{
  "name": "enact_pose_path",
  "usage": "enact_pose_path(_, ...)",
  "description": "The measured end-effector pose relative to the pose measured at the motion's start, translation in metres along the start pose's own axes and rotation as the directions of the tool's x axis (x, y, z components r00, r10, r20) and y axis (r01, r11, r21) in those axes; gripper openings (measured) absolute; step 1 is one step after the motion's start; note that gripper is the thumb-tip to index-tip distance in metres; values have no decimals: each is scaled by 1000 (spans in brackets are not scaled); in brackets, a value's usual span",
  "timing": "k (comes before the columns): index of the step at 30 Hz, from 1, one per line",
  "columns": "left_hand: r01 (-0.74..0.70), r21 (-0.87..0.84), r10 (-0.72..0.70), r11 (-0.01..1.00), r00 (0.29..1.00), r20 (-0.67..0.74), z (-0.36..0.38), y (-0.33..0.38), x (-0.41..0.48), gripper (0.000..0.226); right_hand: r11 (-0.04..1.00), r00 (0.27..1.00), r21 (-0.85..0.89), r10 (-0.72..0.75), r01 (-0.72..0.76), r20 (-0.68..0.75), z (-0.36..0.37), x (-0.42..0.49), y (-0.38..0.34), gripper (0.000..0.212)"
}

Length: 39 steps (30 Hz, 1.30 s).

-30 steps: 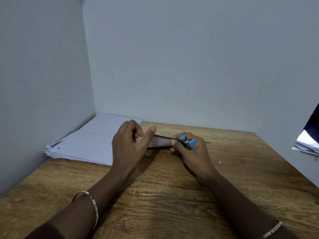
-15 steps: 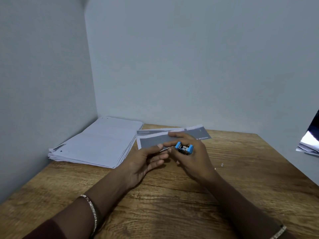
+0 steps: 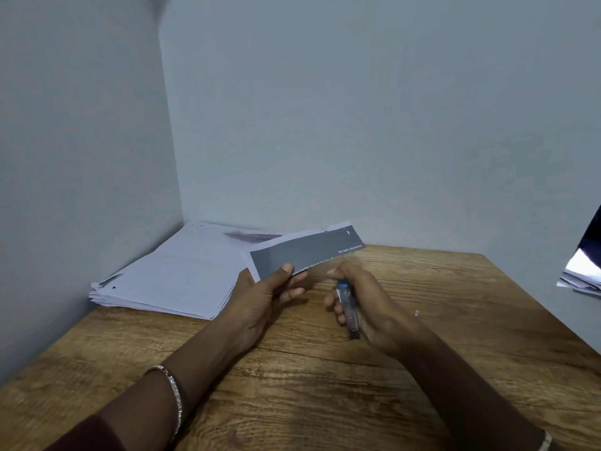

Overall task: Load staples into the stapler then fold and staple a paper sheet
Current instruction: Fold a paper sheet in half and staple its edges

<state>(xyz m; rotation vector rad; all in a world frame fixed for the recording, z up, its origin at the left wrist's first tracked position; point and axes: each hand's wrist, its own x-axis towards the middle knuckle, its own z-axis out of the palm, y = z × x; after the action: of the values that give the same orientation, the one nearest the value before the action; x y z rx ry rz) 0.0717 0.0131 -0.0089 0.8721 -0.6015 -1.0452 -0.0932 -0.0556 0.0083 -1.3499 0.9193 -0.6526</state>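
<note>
My left hand (image 3: 263, 297) pinches the near left corner of a folded paper strip (image 3: 309, 252), grey with a white border and small print, and holds it tilted above the wooden table (image 3: 325, 385). My right hand (image 3: 364, 307) curls round a small blue stapler (image 3: 347, 307), which points along my palm toward me; its image is blurred. The two hands are a short gap apart, and the stapler is clear of the paper.
A thick stack of white sheets (image 3: 175, 275) lies at the table's back left against the walls. A tiny pale bit (image 3: 416, 313) lies on the wood right of my right hand. More papers (image 3: 582, 278) show at the right edge.
The stapler has come off the paper and my right hand has drawn back toward me. My left hand now holds the strip up by its corner, and the strip has swung left and upward.
</note>
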Motion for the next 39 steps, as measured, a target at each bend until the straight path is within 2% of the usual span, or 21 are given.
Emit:
enact_pose_path(2,-23,23,23,999,999,28,-1,-1,-1,32,999,993,49,9,-15,119,-2,1,-1,22)
enact_pose_path(4,-49,44,46,998,997,56,-1,-2,-2,36,998,980,48,-58,50,189,-1,1,0,23)
enact_pose_path(8,-55,33,53,998,998,42,0,-3,-2,42,972,964,176,-189,157,186,1,4,7,47)
enact_pose_path(12,-50,-5,50,999,996,68,3,-5,-3,34,910,952,388,-234,144,195,4,7,14,39)
enact_pose_path(15,-73,-31,74,997,997,30,5,-6,-3,31,864,941,486,-263,133,211,5,9,17,34)
enact_pose_path(20,-138,-3,138,990,990,-3,5,-8,-4,28,826,938,545,-289,143,192,8,10,16,37)
enact_pose_path(25,-173,31,172,984,985,29,6,-10,-7,26,795,955,589,-269,145,128,7,11,16,33)
enact_pose_path(29,-188,54,186,981,981,54,7,-10,-9,28,797,958,583,-266,158,105,7,13,18,25)
enact_pose_path(33,-202,116,195,972,978,73,8,-9,-11,28,819,959,547,-265,170,99,6,13,17,33)
enact_pose_path(39,-219,180,207,959,975,79,8,-10,-12,24,846,957,496,-277,198,90,8,8,12,32)
